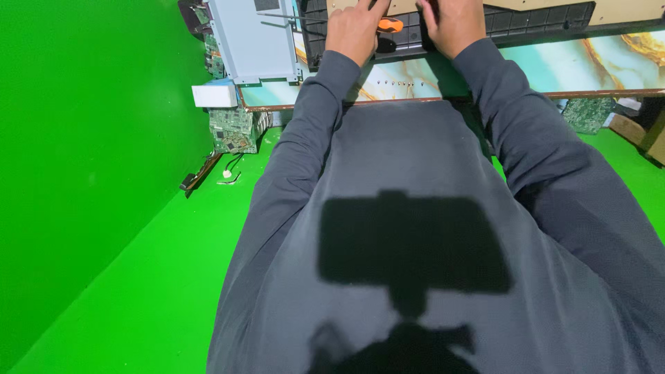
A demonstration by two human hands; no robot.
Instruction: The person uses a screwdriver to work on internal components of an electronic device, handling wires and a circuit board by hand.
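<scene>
White box point(215, 95): a small, plain white rectangular package at the far left corner of the desk point(609, 66), jutting out past the desk's edge over the green floor.
Brown carton point(654, 135): part of a brown cardboard box at the right edge of the view, below desk level; only a corner shows.
Dark patch on grey case point(266, 5): a small dark rectangle on top of a pale grey metal case point(249, 41) standing at the left end of the desk; whether it is a label or a vent cannot be told.
Signs: none visible.
Screens: none visible.
</scene>
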